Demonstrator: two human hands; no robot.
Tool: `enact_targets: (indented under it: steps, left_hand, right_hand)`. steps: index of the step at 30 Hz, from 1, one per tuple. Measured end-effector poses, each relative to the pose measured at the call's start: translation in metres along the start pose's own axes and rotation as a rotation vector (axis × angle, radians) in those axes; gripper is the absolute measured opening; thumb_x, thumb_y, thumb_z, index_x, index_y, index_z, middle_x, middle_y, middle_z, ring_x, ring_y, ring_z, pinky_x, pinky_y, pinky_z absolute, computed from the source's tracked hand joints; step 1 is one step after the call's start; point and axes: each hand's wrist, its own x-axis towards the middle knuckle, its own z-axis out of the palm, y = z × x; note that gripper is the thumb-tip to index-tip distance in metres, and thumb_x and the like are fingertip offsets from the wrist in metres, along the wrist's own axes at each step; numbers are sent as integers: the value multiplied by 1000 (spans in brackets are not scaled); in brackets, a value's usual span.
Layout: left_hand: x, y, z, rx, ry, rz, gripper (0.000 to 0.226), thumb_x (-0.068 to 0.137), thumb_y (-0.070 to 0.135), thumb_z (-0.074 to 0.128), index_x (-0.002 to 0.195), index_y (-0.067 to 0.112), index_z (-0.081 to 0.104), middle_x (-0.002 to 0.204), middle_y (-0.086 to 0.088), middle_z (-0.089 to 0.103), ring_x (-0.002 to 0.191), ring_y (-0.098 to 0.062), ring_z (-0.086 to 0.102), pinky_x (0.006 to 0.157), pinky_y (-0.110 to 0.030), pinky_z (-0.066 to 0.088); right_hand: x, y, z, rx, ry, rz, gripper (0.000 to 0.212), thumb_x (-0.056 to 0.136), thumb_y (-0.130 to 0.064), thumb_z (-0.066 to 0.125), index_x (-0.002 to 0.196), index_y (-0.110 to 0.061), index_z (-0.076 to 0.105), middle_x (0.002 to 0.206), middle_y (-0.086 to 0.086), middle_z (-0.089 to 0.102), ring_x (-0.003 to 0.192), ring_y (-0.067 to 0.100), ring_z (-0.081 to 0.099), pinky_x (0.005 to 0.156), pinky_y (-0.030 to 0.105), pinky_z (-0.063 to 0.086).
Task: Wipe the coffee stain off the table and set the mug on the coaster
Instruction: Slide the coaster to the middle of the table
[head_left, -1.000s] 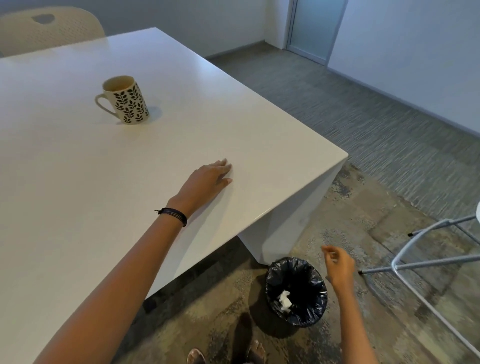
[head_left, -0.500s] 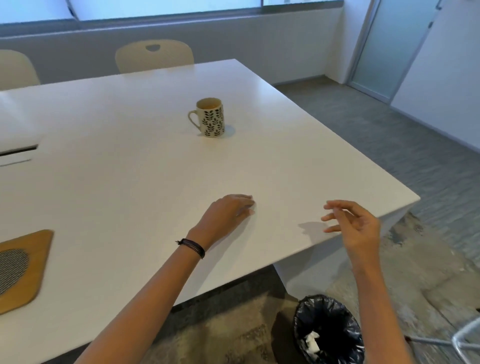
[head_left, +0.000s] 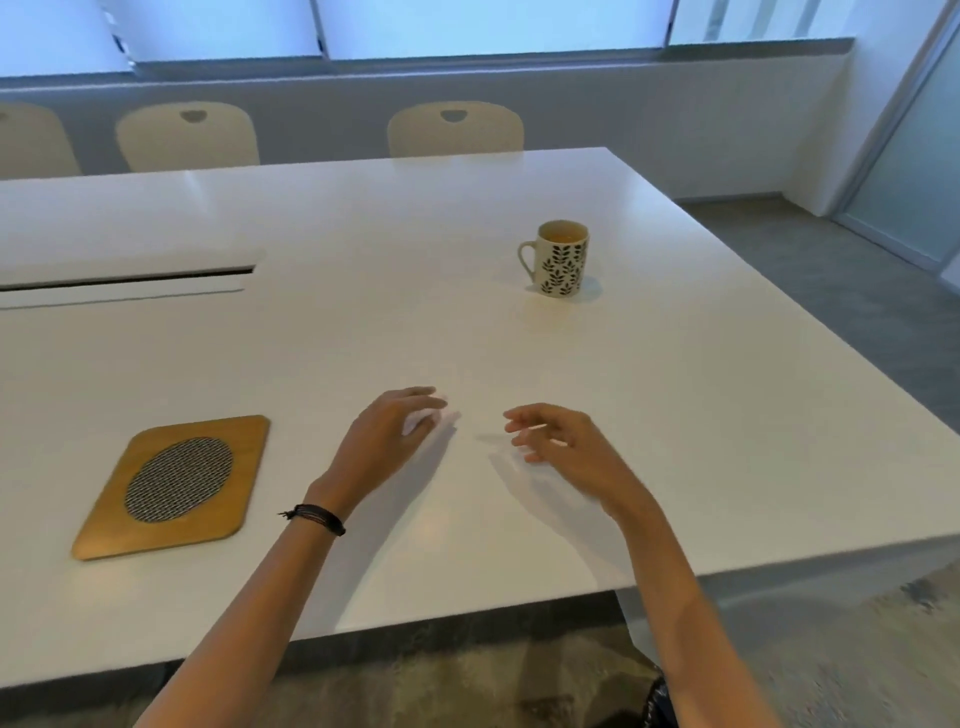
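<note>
Seems past the wiping: shows no brown mark anywhere on the white table (head_left: 322, 332), only a faint warm sheen just in front of the mug (head_left: 563, 260), probably a reflection. Leaves, by this reading, the second step in hand: getting the mug onto the coaster (head_left: 171, 486). Keeps the left hand (head_left: 387, 441) low over the table's middle, toward the front edge, fingers loosely bent and close together, gripping nothing plainly seen; cannot tell what the pale blur at the fingertips is. Holds the right hand (head_left: 563, 447) just beside it without touching, fingers apart and slightly curled, empty, apparently a little off the surface. Calls next for a reach forward and right, well beyond both hands, to where the mug stands upright toward the right edge and nearer the far edge than the front; then for a level carry across to the coaster, lying flat near the front edge on the left, well apart from the mug. Looks like cream ceramic with a dark leaf print, handle turned left, tan liquid seemingly high inside, so worth gripping firmly and moving slowly to avoid a fresh spill.
</note>
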Motion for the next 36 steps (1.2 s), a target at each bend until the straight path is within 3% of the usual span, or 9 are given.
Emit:
enact_targets:
  steps: [4, 6, 10, 12, 16, 23, 29, 32, 36]
  left_hand:
    - [-11, -32, -35, -113, 82, -120, 23, 91, 17, 58, 112, 17, 67, 128, -4, 61, 120, -19, 54, 100, -33, 39]
    - [-18, -45, -52, -163, 136, -184, 23, 90, 15, 59, 111, 16, 67, 125, -4, 63, 119, -21, 55, 100, -31, 39]
    - [-38, -73, -80, -237, 212, -304, 18, 91, 21, 57, 106, 25, 66, 120, 1, 65, 93, -22, 60, 84, -31, 45]
    - [-50, -87, -89, -279, 230, -365, 20, 92, 27, 55, 109, 28, 66, 120, 1, 64, 91, -18, 54, 86, -34, 45]
    - [-66, -114, -102, -289, 295, -482, 24, 93, 26, 54, 113, 21, 65, 119, -3, 65, 115, -19, 55, 97, -34, 39]
    - [-81, -145, -116, -248, 347, -626, 24, 92, 22, 55, 113, 16, 64, 122, -12, 63, 118, -27, 54, 92, -33, 39]
    - [-83, -160, -129, -265, 300, -696, 27, 90, 25, 58, 115, 17, 62, 122, -13, 62, 114, -28, 57, 103, -49, 41]
    - [-86, -169, -134, -218, 286, -709, 30, 90, 27, 57, 118, 17, 61, 125, -13, 60, 115, -29, 57, 103, -48, 41]
    - [-91, -183, -139, -126, 291, -751, 34, 91, 31, 56, 120, 14, 59, 126, -15, 60, 115, -30, 56, 100, -46, 40]
  right_hand:
    - [17, -8, 41, -184, -207, -13, 28, 92, -15, 53, 119, -19, 61, 117, 1, 64, 101, 10, 61, 92, 24, 46]
    - [25, -12, 59, -186, -246, -21, 28, 93, -17, 53, 119, -18, 61, 119, 1, 63, 104, 12, 60, 94, 26, 45]
    - [41, -21, 88, -182, -343, -18, 28, 92, -18, 53, 119, -19, 60, 118, 2, 62, 102, 8, 58, 91, 24, 45]
    - [47, -24, 102, -191, -381, -16, 28, 91, -21, 54, 118, -22, 60, 118, 1, 61, 102, 5, 57, 90, 21, 44]
    - [58, -29, 128, -239, -435, -18, 30, 91, -24, 53, 121, -21, 59, 120, 2, 61, 106, 7, 57, 91, 19, 43]
    - [76, -42, 173, -256, -475, 15, 37, 89, -19, 56, 124, -6, 57, 124, 7, 63, 111, 13, 59, 102, 31, 45]
    - [81, -46, 203, -44, -472, 137, 38, 90, -12, 57, 125, 1, 54, 126, 14, 60, 112, 21, 59, 96, 32, 50]
    - [82, -47, 217, 24, -479, 169, 32, 90, -11, 56, 121, -3, 59, 121, 20, 62, 111, 21, 60, 92, 30, 50]
    - [88, -47, 228, 72, -468, 189, 22, 87, -11, 55, 104, -8, 69, 107, 23, 67, 95, 12, 60, 79, 21, 51]
